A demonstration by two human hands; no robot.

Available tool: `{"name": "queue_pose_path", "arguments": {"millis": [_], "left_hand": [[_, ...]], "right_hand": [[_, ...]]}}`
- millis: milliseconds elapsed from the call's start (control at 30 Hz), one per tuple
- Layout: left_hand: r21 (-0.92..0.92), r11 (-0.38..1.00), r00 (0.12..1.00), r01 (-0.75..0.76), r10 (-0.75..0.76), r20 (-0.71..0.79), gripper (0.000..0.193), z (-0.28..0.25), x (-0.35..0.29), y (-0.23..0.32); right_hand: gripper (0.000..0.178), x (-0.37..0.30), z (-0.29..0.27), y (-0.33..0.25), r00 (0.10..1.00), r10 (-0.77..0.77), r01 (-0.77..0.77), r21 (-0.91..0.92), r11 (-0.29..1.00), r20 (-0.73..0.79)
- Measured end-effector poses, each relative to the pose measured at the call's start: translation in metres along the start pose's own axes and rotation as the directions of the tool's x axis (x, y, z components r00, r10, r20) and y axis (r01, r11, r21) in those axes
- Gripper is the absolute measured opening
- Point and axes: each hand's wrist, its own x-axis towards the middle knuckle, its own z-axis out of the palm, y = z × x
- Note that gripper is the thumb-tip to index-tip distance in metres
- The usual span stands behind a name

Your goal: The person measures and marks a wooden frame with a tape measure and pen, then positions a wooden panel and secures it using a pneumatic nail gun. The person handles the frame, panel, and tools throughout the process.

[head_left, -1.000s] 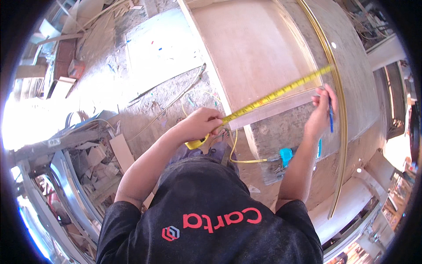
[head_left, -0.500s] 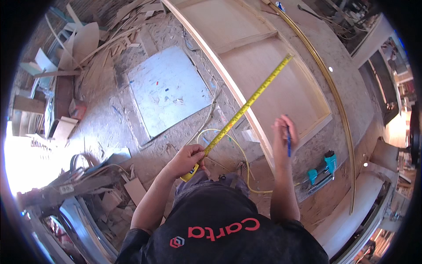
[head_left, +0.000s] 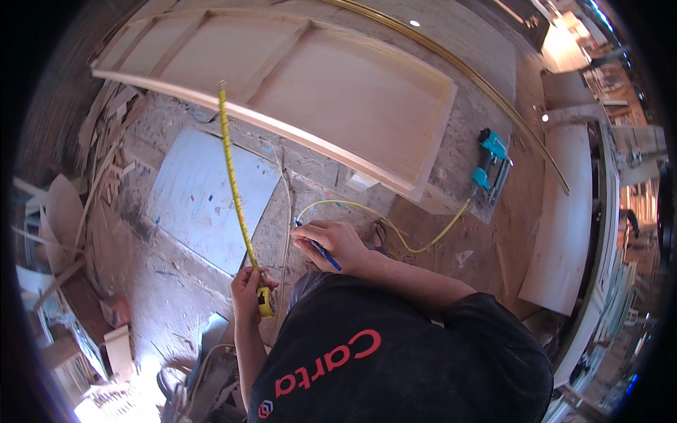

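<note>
My left hand [head_left: 247,292] grips a yellow tape measure [head_left: 266,302], its fingers closed around case and blade. The extended blade [head_left: 233,169] runs up and away, its tip appearing over the near edge of a long wooden frame panel [head_left: 352,106]; whether it touches cannot be told. In my right hand [head_left: 330,243], in front of my body, a blue pen [head_left: 326,255] is pinched between the fingers. A teal nail gun [head_left: 491,161] lies on the worktop to the right, with a yellow air hose [head_left: 423,248] leading from it.
A pale blue board [head_left: 211,197] lies left of centre on the dusty surface. Long gold-coloured trim [head_left: 493,95] stretches behind the panel and down to the right. Wood scraps [head_left: 106,169] are heaped at the left. A pale curved sheet [head_left: 560,225] stands at the right.
My view has turned to the right. My right hand has come in from the right, near my body, with the pen. The tape blade has swung left, away from the panel's interior.
</note>
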Motion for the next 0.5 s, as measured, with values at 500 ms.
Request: {"name": "queue_pose_path", "arguments": {"millis": [500], "left_hand": [[-0.443, 0.891, 0.986, -0.105, 0.152, 0.073, 0.016, 0.108, 0.024, 0.032]], "right_hand": [[0.013, -0.083, -0.099, 0.064, 0.967, 0.014, -0.027, 0.045, 0.999, 0.255]]}}
